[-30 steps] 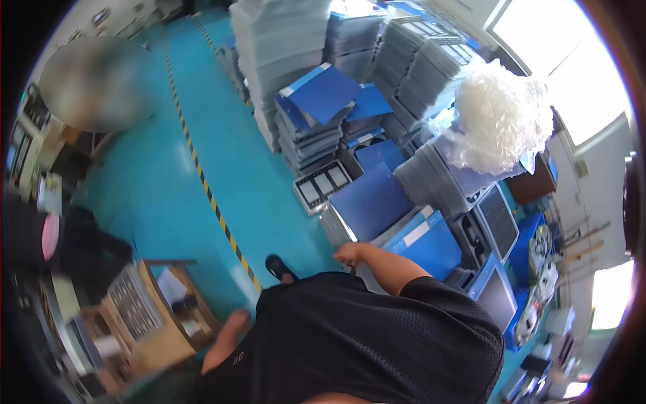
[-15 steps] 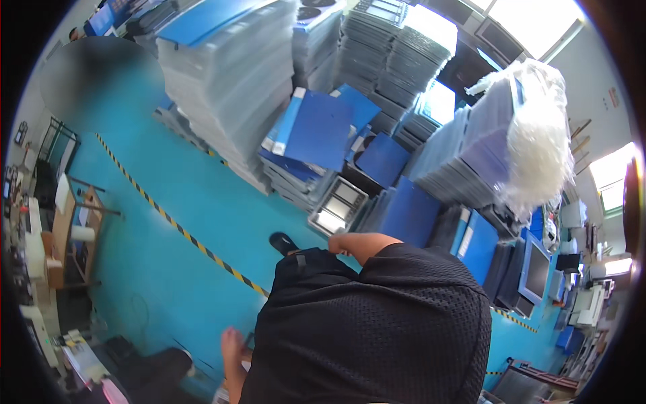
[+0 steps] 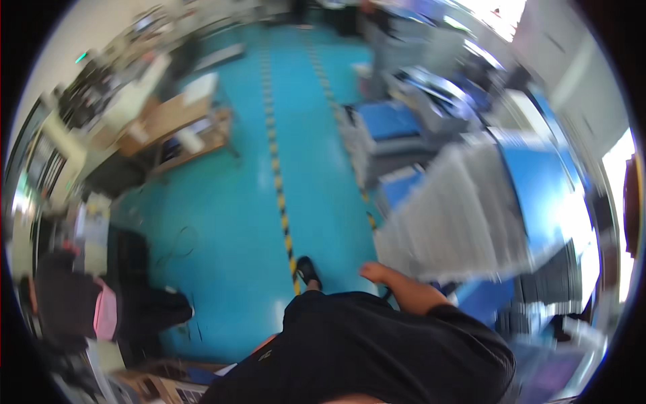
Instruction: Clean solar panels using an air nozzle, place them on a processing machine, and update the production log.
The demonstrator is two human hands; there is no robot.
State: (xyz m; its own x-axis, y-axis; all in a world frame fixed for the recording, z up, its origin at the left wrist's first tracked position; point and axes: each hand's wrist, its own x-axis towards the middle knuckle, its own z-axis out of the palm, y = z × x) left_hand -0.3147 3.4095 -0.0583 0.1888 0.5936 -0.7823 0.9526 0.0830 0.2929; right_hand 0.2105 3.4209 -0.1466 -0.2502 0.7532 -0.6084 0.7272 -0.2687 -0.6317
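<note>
The picture is motion-blurred. My right hand point(image 3: 372, 272) hangs at my side with the forearm bare below a black sleeve, close to a tall stack of grey trays point(image 3: 451, 222) with a blue lid on top. Nothing shows in that hand, but its fingers are too blurred to read. Only a sliver of my left hand point(image 3: 266, 343) peeks out past the edge of my black shirt point(image 3: 377, 350); the rest is hidden. My black shoe point(image 3: 307, 271) stands on the teal floor beside the striped line.
A yellow-and-black striped line point(image 3: 278, 188) runs up the teal floor. More grey and blue tray stacks point(image 3: 397, 128) stand at the right. A wooden work table point(image 3: 182, 128) is at upper left. Another person in black with pink point(image 3: 87, 310) is at lower left.
The view has swung round: the tray stacks that filled the top now lie to the right, and the open floor and striped line are ahead. My right arm stays at my side.
</note>
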